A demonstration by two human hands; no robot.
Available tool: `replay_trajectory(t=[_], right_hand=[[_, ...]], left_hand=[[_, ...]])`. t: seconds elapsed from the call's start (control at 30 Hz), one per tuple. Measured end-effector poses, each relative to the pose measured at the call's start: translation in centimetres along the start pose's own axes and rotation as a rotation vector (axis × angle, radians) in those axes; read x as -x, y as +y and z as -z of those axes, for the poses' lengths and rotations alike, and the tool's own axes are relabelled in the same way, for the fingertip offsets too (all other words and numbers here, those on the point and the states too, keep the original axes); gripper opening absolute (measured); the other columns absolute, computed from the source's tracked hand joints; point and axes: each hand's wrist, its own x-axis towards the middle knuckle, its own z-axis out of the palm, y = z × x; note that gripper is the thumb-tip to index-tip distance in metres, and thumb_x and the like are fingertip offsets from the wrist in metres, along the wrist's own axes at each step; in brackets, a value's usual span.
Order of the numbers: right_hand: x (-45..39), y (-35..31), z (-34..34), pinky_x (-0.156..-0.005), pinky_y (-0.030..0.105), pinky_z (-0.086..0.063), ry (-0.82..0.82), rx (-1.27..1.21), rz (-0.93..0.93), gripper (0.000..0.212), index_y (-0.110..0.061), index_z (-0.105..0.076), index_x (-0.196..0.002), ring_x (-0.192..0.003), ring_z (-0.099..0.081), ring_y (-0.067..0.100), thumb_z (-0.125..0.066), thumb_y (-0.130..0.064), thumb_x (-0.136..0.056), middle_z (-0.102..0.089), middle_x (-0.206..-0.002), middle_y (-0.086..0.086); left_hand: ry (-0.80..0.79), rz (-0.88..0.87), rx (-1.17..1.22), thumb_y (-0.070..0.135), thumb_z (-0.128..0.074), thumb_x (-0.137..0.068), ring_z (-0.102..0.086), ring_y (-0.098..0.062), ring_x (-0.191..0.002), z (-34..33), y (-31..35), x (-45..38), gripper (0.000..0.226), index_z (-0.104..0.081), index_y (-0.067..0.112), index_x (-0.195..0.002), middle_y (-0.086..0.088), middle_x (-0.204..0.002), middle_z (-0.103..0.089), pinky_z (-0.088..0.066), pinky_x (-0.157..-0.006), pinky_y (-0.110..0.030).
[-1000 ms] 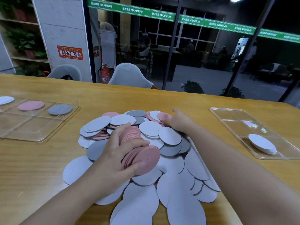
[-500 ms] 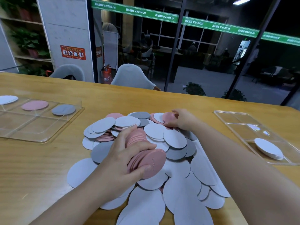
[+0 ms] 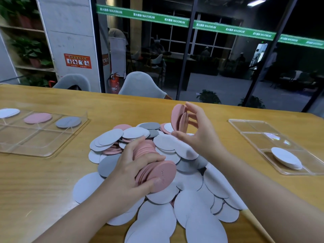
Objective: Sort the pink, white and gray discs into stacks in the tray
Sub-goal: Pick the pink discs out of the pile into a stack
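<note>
A loose pile of pink, white and gray discs (image 3: 164,148) covers the middle of the wooden table. My left hand (image 3: 129,171) grips a thick stack of pink discs (image 3: 154,165) lying on its side over the pile. Above the pile's far edge, my right hand (image 3: 196,132) holds two pink discs (image 3: 178,118) upright between fingers and thumb. The clear tray (image 3: 42,149) on the left holds a white disc (image 3: 8,112), a pink disc (image 3: 37,118) and a gray disc (image 3: 68,121) in separate back compartments.
A second clear tray (image 3: 252,132) at the right holds a stack of white discs (image 3: 285,157) in its near compartment. Two gray chairs (image 3: 140,85) stand behind the table's far edge, before a glass wall.
My right hand has lifted pink discs off the far side of the pile and raised them upright. My left hand keeps its hold on the pink stack in the same place.
</note>
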Motion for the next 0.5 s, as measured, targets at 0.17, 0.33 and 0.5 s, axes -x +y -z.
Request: replay_trajectory(t=[0.17, 0.33, 0.5], right_hand=[[4.4, -1.3, 1.3, -0.094, 0.01, -0.04, -0.098, 0.012, 0.14, 0.091, -0.037, -0.028, -0.134, -0.114, -0.046, -0.004, -0.082, -0.044, -0.062, -0.04, -0.125, -0.016], [7.0, -1.5, 1.1, -0.093, 0.008, -0.037, -0.173, 0.118, 0.234, 0.088, -0.028, -0.026, -0.139, -0.114, -0.042, -0.003, -0.07, -0.049, -0.066, -0.035, -0.124, -0.022], [7.7, -1.9, -0.6, -0.083, 0.023, -0.047, -0.243, 0.358, 0.183, 0.087, -0.029, -0.028, -0.136, -0.112, -0.037, -0.003, -0.055, -0.067, -0.062, -0.03, -0.116, -0.021]], left_hand=[[0.003, 0.002, 0.006, 0.062, -0.051, -0.064, -0.005, 0.016, -0.132, -0.1, -0.1, -0.1, 0.049, -0.043, 0.067, -0.112, 0.042, -0.137, 0.005, -0.02, -0.101, -0.018], [0.019, -0.003, 0.01, 0.065, -0.05, -0.063, -0.003, 0.016, -0.134, -0.3, -0.2, -0.1, 0.048, -0.041, 0.07, -0.11, 0.043, -0.137, 0.006, -0.018, -0.102, -0.018], [0.032, -0.003, 0.036, 0.069, -0.053, -0.064, -0.003, 0.019, -0.132, -0.4, -0.2, 0.0, 0.049, -0.044, 0.067, -0.112, 0.038, -0.14, 0.004, -0.019, -0.103, -0.022]])
